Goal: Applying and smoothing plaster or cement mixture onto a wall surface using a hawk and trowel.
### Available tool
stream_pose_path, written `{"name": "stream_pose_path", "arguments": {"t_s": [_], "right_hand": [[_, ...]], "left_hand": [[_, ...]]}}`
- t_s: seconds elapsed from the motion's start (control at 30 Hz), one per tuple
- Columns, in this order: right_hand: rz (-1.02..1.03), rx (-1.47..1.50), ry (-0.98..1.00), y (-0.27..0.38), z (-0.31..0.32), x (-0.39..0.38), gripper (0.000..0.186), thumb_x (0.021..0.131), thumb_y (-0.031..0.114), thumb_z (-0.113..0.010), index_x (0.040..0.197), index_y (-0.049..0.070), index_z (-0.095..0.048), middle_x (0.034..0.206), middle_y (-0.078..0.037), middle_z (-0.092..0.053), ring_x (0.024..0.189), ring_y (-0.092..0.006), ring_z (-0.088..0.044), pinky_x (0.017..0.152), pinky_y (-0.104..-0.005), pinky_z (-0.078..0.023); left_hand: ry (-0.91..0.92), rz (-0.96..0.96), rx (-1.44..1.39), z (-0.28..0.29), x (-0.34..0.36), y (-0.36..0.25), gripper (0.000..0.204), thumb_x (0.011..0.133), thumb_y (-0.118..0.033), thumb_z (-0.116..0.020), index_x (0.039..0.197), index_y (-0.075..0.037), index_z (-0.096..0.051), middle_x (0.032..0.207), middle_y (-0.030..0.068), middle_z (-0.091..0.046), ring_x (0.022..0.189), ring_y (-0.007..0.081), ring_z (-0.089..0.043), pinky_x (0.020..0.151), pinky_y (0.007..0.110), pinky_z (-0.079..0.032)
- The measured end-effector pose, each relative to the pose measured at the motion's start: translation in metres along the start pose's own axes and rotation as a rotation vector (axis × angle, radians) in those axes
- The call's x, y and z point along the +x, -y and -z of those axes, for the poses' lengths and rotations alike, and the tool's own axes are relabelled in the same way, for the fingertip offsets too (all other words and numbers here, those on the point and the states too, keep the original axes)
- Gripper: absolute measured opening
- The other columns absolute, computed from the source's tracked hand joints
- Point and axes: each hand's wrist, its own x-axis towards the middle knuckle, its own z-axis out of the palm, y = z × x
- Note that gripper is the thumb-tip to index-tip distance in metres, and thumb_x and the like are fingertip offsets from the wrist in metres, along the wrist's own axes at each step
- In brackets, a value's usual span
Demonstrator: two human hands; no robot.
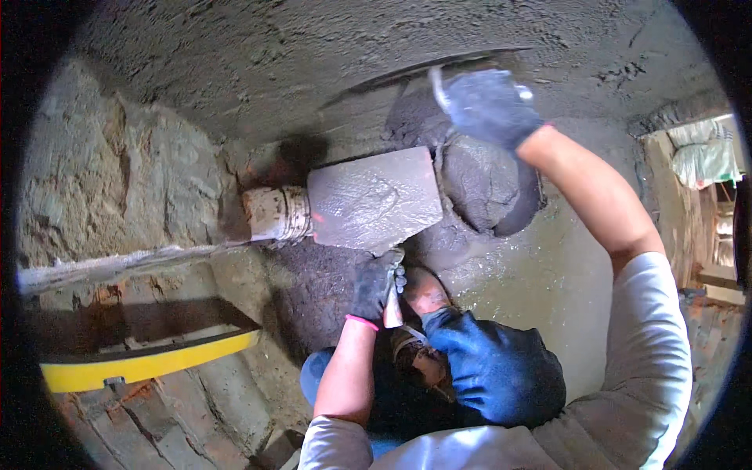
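My left hand (376,288), in a dark glove, is closed around the pale handle of a wide, square-ended trowel (376,196). Wet grey mortar smears its flat blade. Out to the upper right, my gloved right hand (489,108) is blurred by motion and closed on a plastering trowel (427,72). That long, thin blade shows nearly edge-on against the mortar-coated wall (258,59). Below my right hand, a dark round basin (531,205) holds a heap of grey mortar (479,176). A mortar-splashed bucket (276,213) touches or sits just behind the square-ended blade's left edge.
A yellow spirit level (157,359) lies across the brickwork at lower left. Rough bare masonry (125,157) rises on the left. Wet, shiny floor (533,274) spreads right of my bent knees (493,368). Pale sacks (705,153) show through an opening at far right.
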Motion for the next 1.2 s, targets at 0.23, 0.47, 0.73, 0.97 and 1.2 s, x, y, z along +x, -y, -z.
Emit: {"name": "stream_pose_path", "arguments": {"t_s": [0.23, 0.47, 0.73, 0.97, 1.2], "right_hand": [[0.145, 0.193, -0.231, 0.073, -0.027, -0.059, 0.028, 0.082, 0.017, -0.052, 0.102, -0.001, -0.055, 0.062, -0.008, -0.055, 0.051, -0.0215, -0.054, 0.046, -0.0354, -0.042], [0.122, 0.250, 0.194, 0.118, -0.017, -0.091, 0.031, 0.076, 0.020, -0.054, 0.092, -0.006, -0.057, 0.068, -0.012, -0.060, 0.058, -0.0249, -0.059, 0.052, -0.0408, -0.046], [0.111, 0.411, -0.183, 0.138, 0.010, -0.051, 0.028, 0.078, 0.022, -0.057, 0.099, 0.002, -0.057, 0.068, -0.014, -0.058, 0.060, -0.0274, -0.059, 0.054, -0.0405, -0.046], [-0.042, 0.265, 0.242, 0.087, 0.006, -0.094, 0.044, 0.082, 0.025, -0.053, 0.115, -0.005, -0.051, 0.089, -0.021, -0.061, 0.085, -0.0305, -0.061, 0.076, -0.0460, -0.047], [-0.117, 0.887, 0.003, 0.039, -0.057, -0.107, 0.043, 0.085, 0.032, -0.055, 0.120, 0.008, -0.052, 0.124, -0.019, -0.049, 0.116, -0.0341, -0.046, 0.097, -0.0465, -0.038]], "left_hand": [[-0.127, 0.106, 0.072, -0.010, 0.001, -0.021, 0.014, 0.081, -0.012, -0.064, 0.091, -0.004, -0.059, 0.061, 0.0026, -0.056, 0.042, 0.0124, -0.050, 0.036, 0.025, -0.040], [-0.150, -0.072, 0.071, -0.015, -0.014, -0.056, 0.011, 0.087, -0.016, -0.060, 0.085, -0.005, -0.060, 0.056, 0.0002, -0.054, 0.042, 0.0105, -0.049, 0.037, 0.024, -0.039], [-0.204, -1.241, 1.097, 0.009, 0.005, 0.002, 0.020, 0.082, -0.024, -0.061, 0.082, -0.005, -0.064, 0.071, 0.0164, -0.064, 0.056, 0.0304, -0.060, 0.048, 0.040, -0.044], [-0.132, -0.830, 0.978, 0.010, -0.011, -0.057, 0.019, 0.082, -0.025, -0.061, 0.079, -0.006, -0.063, 0.068, 0.0164, -0.061, 0.057, 0.0321, -0.059, 0.049, 0.039, -0.046], [-0.124, -0.666, 1.118, 0.012, -0.023, -0.029, 0.016, 0.080, -0.021, -0.061, 0.076, -0.006, -0.062, 0.060, 0.0155, -0.058, 0.059, 0.0315, -0.059, 0.055, 0.041, -0.048]]}}
